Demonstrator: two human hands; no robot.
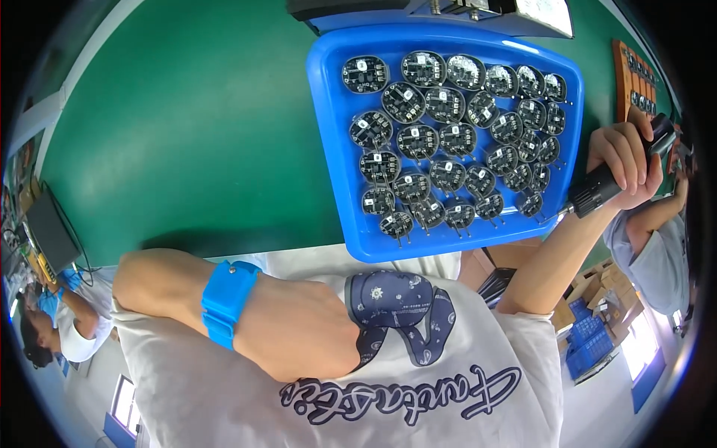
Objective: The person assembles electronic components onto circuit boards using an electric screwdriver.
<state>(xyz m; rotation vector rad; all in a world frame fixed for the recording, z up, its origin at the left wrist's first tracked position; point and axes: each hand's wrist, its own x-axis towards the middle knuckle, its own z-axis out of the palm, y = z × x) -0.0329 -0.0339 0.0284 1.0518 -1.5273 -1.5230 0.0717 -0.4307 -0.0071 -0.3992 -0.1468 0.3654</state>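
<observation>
My right hand (624, 160) is wrapped round a black electric screwdriver (590, 193) at the right side of a blue plastic tray (334, 160). Its thin bit points down and left, close to the tray's right front rim. Rows of small round black circuit boards (417, 140), several with thin pins or leads sticking out, fill the tray. My left arm lies across my lap, with a blue wrist strap (228, 302) round the wrist. The back of my left hand (306, 328) rests against my white shirt; its fingers are hidden.
A green tabletop (202, 134) extends to the left of the tray. Behind the tray stands a grey metal device (441, 13). An orange rack of small parts (635, 78) lies at the far right. Co-workers (653, 246) are at both sides, and cardboard boxes (609, 295) stand below right.
</observation>
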